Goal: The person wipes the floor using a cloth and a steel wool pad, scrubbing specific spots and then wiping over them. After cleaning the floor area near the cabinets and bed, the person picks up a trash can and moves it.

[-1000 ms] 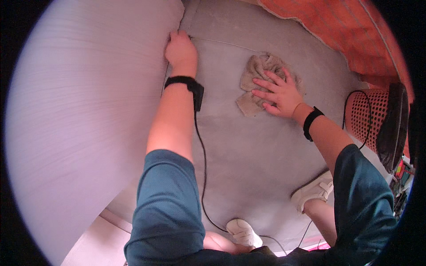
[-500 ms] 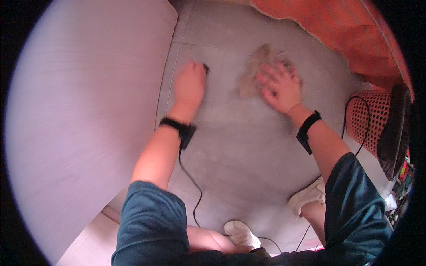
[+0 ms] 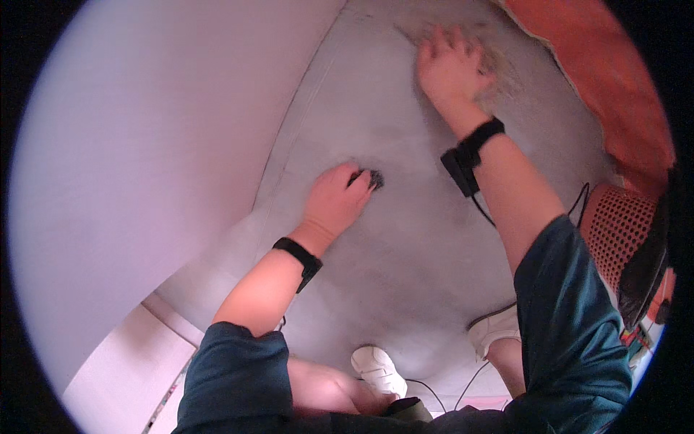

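Observation:
My left hand [image 3: 338, 194] is closed over a small black scouring pad [image 3: 376, 179], which shows past the fingertips and rests on the grey floor [image 3: 405, 239]. Farther off and to the right, my right hand [image 3: 454, 69] lies with its fingers spread on a beige-grey rag [image 3: 499, 61]. That rag is crumpled and blurred by motion, and the hand covers part of it. Faint smudges mark the floor around both hands.
A large pale panel [image 3: 159, 130] rises along the left. Orange sheeting [image 3: 600, 79] hangs at the far right, above a reddish perforated basket [image 3: 614, 224] with something dark against it. Below me are white shoes [image 3: 379, 369] and thin black cables [image 3: 426, 387].
My right hand has slid the rag away from me across the floor. My left hand now sits nearer and further right, with more of the black pad showing. The view has shifted too.

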A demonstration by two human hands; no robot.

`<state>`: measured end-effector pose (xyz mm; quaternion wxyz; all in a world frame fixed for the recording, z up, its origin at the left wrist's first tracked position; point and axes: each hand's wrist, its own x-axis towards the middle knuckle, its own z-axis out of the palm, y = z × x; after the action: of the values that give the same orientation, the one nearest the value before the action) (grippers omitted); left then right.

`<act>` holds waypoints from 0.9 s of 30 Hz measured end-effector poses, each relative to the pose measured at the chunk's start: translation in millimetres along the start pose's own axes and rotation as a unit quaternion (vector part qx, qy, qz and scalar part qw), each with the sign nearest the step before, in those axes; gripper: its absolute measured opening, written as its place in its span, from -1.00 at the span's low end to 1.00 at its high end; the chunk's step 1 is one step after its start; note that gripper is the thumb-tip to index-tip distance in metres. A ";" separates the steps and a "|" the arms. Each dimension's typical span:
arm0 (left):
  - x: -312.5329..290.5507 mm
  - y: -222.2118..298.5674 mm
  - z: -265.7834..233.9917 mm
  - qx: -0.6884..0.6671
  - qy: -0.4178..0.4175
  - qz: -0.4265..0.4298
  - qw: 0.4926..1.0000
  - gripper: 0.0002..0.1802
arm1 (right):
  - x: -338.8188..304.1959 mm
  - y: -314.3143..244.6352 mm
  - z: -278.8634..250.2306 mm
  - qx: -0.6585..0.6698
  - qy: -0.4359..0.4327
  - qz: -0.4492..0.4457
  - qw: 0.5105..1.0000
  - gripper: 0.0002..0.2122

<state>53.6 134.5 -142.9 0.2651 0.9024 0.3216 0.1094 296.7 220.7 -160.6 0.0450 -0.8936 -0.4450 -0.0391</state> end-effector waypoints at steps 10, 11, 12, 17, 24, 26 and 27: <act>-2.9 14.2 -15.4 0.022 0.042 0.036 0.998 -0.79 | -35.1 -74.7 -29.2 0.052 0.000 -0.192 0.980 -0.60; -6.1 16.1 -18.4 0.053 0.023 0.022 0.998 -0.78 | -46.0 -80.5 -25.8 0.061 0.007 -0.203 0.977 -0.60; -14.1 17.0 -19.0 0.064 0.032 0.012 0.997 -0.78 | -62.4 -86.5 -22.6 0.067 0.001 -0.217 0.974 -0.61; -93.9 85.4 -52.9 -0.052 -0.046 -0.044 0.997 -0.76 | -144.9 -91.5 -47.5 0.082 -0.062 -0.288 0.952 -0.61; -286.4 185.9 -207.8 -0.014 0.083 -0.421 0.903 -0.80 | -252.2 -100.7 -81.1 0.106 -0.136 -0.357 0.918 -0.62; -346.6 224.1 -219.7 0.105 0.171 -0.475 0.857 -0.83 | -281.3 -93.2 -83.0 0.121 -0.139 -0.410 0.893 -0.62; -380.3 253.4 -220.2 0.054 0.246 -0.544 0.800 -0.83 | -301.2 -88.1 -85.8 0.138 -0.152 -0.451 0.869 -0.61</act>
<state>-187.5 -183.7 169.9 0.1440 0.5345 0.8197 0.1476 42.8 25.3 -104.4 0.0773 -0.5754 -0.8016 0.1426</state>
